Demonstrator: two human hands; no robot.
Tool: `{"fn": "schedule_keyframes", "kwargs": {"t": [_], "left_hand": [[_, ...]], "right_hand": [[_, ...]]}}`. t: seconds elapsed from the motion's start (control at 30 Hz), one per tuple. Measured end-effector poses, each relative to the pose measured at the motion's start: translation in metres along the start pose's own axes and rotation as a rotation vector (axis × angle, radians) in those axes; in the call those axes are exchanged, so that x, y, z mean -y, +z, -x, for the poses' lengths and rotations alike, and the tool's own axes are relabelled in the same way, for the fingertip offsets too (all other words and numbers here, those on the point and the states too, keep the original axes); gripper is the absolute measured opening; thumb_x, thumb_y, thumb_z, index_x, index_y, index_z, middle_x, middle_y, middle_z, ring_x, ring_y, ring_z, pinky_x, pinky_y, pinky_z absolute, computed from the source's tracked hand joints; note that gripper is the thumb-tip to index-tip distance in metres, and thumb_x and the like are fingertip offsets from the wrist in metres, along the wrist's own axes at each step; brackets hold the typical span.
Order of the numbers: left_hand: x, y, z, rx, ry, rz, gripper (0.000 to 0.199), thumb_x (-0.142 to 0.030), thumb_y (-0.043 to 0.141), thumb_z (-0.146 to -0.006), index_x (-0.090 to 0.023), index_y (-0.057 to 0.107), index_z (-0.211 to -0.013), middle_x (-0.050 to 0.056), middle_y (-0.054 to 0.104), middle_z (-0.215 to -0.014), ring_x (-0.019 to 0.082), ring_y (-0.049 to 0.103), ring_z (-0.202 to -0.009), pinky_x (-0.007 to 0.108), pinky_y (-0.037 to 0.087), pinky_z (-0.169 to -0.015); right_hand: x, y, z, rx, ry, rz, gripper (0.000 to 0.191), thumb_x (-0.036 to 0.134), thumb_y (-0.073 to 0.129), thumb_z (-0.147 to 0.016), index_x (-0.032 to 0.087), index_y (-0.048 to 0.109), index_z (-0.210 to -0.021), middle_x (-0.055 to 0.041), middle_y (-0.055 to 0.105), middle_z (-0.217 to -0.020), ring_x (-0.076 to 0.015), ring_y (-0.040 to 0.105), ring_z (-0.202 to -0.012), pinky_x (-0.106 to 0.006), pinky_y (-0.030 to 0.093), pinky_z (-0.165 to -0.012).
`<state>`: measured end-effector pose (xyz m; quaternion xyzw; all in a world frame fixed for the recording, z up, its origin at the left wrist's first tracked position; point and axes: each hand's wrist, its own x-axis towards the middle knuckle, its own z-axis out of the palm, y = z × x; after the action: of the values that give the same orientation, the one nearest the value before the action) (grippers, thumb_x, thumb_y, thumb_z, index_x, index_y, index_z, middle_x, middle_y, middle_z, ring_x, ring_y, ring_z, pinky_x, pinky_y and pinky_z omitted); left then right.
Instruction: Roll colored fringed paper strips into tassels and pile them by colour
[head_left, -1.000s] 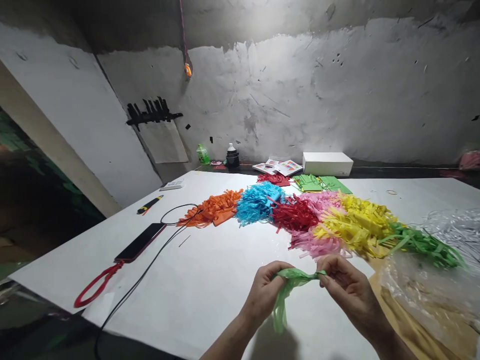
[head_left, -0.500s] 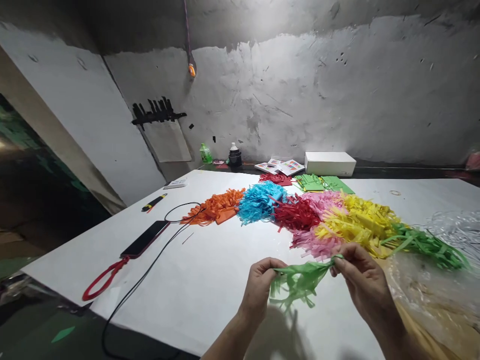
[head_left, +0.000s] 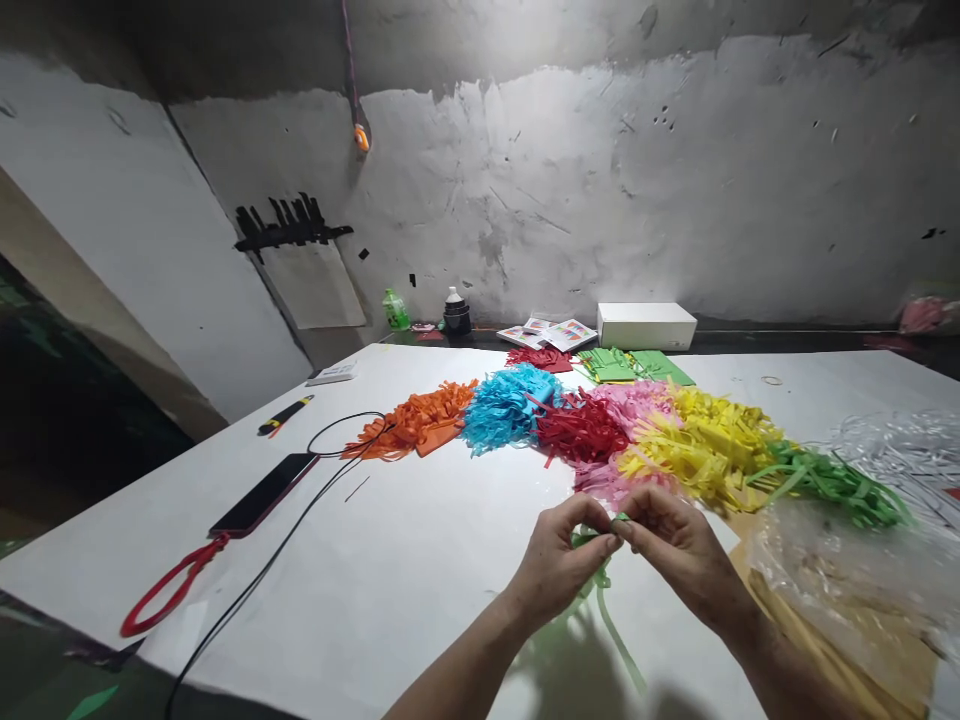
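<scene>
At far left on the white table (head_left: 420,570), a phone (head_left: 264,495) lies flat, well apart from the hands. Next, orange paper (head_left: 416,415) and blue paper (head_left: 504,408) sit in fringed heaps. The left hand (head_left: 561,562) is pinched, thumb to fingertips, on the green paper (head_left: 604,578). That paper is between both hands, mostly under the left fingers, loose strips hanging below. The right hand (head_left: 679,555), close beside, pinches its upper end. Further right, I note yellow paper (head_left: 724,445) and clear plastic (head_left: 817,560).
</scene>
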<state>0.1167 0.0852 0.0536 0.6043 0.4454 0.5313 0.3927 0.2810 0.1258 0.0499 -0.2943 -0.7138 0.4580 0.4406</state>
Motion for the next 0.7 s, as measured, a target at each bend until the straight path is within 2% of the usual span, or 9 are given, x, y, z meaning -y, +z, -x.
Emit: {"fn": "schedule_keyframes", "kwargs": {"t": [0.27,0.37,0.53,0.7], "left_hand": [[0.003,0.004,-0.006,0.111,-0.112,0.139,0.024,-0.03,0.075,-0.074,-0.014,0.058,-0.07,0.0,0.055,-0.067,0.01,0.045,-0.061,0.023,0.036,-0.057],[0.005,0.009,-0.007,0.111,-0.106,0.133,0.028,-0.034,0.077,-0.074,-0.014,0.057,-0.07,0.001,0.056,-0.067,0.011,0.046,-0.061,0.023,0.037,-0.057],[0.012,0.014,-0.005,0.17,-0.159,0.326,0.04,-0.047,0.079,-0.072,-0.015,0.055,-0.078,0.002,0.059,-0.07,0.012,0.055,-0.06,0.025,0.044,-0.059],[0.01,0.014,0.0,0.276,-0.199,0.205,0.035,-0.048,0.069,-0.08,-0.013,0.062,-0.079,-0.001,0.053,-0.06,0.009,0.048,-0.051,0.022,0.04,-0.052]], "right_hand": [[-0.005,-0.01,0.012,-0.093,0.007,-0.137,0.021,0.037,0.068,-0.091,0.02,0.063,-0.083,0.0006,0.056,-0.074,-0.0143,0.052,-0.07,-0.023,0.045,-0.064],[-0.007,-0.01,0.014,-0.107,0.013,-0.195,0.015,0.034,0.07,-0.091,0.021,0.065,-0.085,0.0002,0.058,-0.077,-0.0144,0.056,-0.073,-0.022,0.048,-0.066],[-0.012,-0.01,0.015,-0.058,0.036,-0.286,0.013,0.033,0.071,-0.09,0.022,0.065,-0.087,0.0005,0.059,-0.077,-0.0141,0.058,-0.07,-0.022,0.052,-0.064],[-0.007,-0.017,0.012,-0.112,0.041,-0.21,0.016,0.035,0.074,-0.088,0.022,0.069,-0.095,-0.0023,0.065,-0.082,-0.0164,0.063,-0.075,-0.023,0.055,-0.066]]}}
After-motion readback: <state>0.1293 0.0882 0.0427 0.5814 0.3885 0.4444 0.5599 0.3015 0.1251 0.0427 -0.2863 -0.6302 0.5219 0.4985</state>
